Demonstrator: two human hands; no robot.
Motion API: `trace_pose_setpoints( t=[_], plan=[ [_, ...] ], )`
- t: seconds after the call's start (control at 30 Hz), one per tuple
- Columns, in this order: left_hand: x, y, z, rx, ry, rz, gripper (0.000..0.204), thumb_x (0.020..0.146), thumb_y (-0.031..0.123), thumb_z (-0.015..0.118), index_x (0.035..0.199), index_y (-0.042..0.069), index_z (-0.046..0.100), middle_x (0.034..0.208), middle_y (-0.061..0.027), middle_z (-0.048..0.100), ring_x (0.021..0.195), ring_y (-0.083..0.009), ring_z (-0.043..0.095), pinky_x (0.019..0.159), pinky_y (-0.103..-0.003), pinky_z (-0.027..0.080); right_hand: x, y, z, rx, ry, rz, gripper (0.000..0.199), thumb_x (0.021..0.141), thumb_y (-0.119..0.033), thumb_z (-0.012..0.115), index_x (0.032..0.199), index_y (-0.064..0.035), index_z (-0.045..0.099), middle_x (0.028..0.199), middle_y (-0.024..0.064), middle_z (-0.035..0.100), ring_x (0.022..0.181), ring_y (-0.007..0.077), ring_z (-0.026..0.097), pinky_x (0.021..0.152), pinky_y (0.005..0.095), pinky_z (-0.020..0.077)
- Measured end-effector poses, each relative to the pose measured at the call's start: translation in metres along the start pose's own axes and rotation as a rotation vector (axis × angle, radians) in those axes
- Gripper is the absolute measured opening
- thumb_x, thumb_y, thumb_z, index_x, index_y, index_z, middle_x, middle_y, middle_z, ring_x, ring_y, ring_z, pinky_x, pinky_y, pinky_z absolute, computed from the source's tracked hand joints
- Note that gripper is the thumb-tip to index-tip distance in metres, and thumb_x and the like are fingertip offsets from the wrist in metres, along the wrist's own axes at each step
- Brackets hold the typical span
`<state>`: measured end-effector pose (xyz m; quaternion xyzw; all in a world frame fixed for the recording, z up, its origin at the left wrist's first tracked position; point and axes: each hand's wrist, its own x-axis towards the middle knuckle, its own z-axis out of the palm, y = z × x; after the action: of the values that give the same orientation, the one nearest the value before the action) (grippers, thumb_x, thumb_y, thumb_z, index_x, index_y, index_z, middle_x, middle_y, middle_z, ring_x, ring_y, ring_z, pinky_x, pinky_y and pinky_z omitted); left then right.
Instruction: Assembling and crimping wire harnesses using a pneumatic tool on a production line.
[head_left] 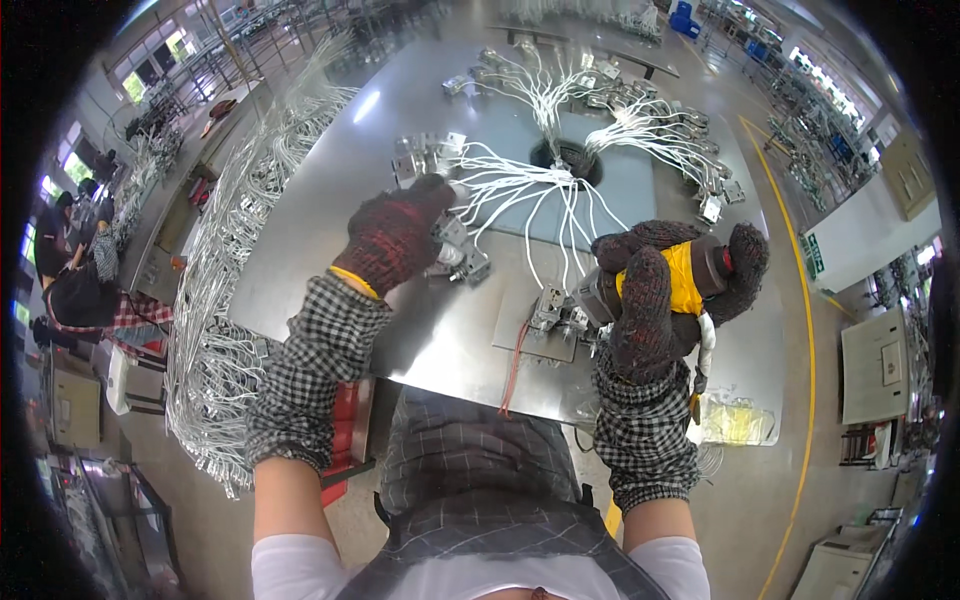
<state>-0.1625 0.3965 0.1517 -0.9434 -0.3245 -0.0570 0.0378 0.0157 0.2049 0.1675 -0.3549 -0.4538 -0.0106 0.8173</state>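
While both gloved hands work over the grey metal worktop (420,120), the left hand (392,238) sits left of centre in the frame, its fingers curled over a small metal connector block (455,250) at the end of a white wire. That hand's grip is closed on the block, though the glove hides exactly how the fingers pinch it. The right hand (672,285), right of centre, is wrapped tight round a power screwdriver (690,278) with a yellow and black body. The tool's long axis runs roughly across the frame, its dark nose pointing left toward a small metal fixture (548,310) that stands on a grey plate (535,335) near the lower middle. The nose looks just beside the fixture; whether it touches is not clear.

The block in the left hand lies up and to the left of the fixture, so the left hand is the nearer one to the wires, the right hand the nearer one to the fixture. A bundle of white wires (545,180) fans out from a dark round hole (568,158) in the upper middle, each wire ending in a metal block.

A clear plastic bag (738,420) with yellowish contents lies at the lower right edge of the worktop. A green and white sign (812,255) shows on a pale wall panel at the right. A yellow line (805,330) curves along the floor on the right side.
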Motion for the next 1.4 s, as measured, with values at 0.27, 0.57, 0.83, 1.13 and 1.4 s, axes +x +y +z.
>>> trace_pose_setpoints(
  t=[0.27,0.57,0.83,1.13,1.4],
  plan=[
    [0.031,-0.039,-0.009,0.067,0.551,-0.062,0.072,0.078,0.051,0.072,0.136,0.014,0.05,0.125,-0.0141,0.061,0.114,-0.0316,0.059,0.1,-0.044,0.045,-0.002,0.001,0.001,-0.005,-0.004,-0.007,0.074,0.087,-0.001,0.065,0.146,-0.0184,0.023,0.098,0.0146,0.061,0.076,0.0203,0.065,0.067,0.0361,0.0585],
    [0.035,-0.014,-0.025,-0.432,0.411,-0.044,0.044,0.082,0.016,0.072,0.125,0.012,0.061,0.113,-0.0098,0.067,0.1,-0.0215,0.067,0.086,-0.034,0.053,-0.002,-0.001,-0.001,-0.005,-0.029,-0.002,0.073,0.087,0.001,0.063,0.145,-0.0206,0.024,0.097,0.0148,0.061,0.075,0.0197,0.064,0.066,0.0365,0.0593],
    [0.056,0.001,-0.036,-0.098,0.299,-0.133,0.038,0.084,0.016,0.071,0.12,0.015,0.061,0.108,-0.0094,0.067,0.094,-0.0224,0.067,0.075,-0.038,0.055,-0.002,0.001,0.002,0.104,0.068,0.071,0.078,0.083,0.002,0.069,0.144,-0.0174,0.025,0.097,0.0169,0.062,0.074,0.0224,0.066,0.067,0.0376,0.0599],
    [0.035,-0.034,-0.029,-0.576,-0.086,-0.161,0.056,0.08,0.019,0.075,0.13,0.01,0.052,0.121,-0.016,0.062,0.106,-0.0282,0.065,0.082,-0.037,0.055,-0.001,0.003,-0.003,0.038,-0.013,0.002,0.074,0.087,0.004,0.065,0.144,-0.026,0.026,0.101,0.0123,0.06,0.081,0.0191,0.062,0.066,0.039,0.058],
    [-0.035,0.02,0.005,-0.079,0.365,0.089,0.056,0.082,0.037,0.069,0.133,0.02,0.051,0.114,-0.0053,0.059,0.092,-0.027,0.066,0.067,-0.042,0.054,-0.001,0.002,-0.005,-0.092,-0.038,-0.026,0.075,0.087,0.002,0.065,0.145,-0.024,0.024,0.099,0.0141,0.06,0.078,0.02,0.063,0.066,0.0387,0.059]
  ],
)
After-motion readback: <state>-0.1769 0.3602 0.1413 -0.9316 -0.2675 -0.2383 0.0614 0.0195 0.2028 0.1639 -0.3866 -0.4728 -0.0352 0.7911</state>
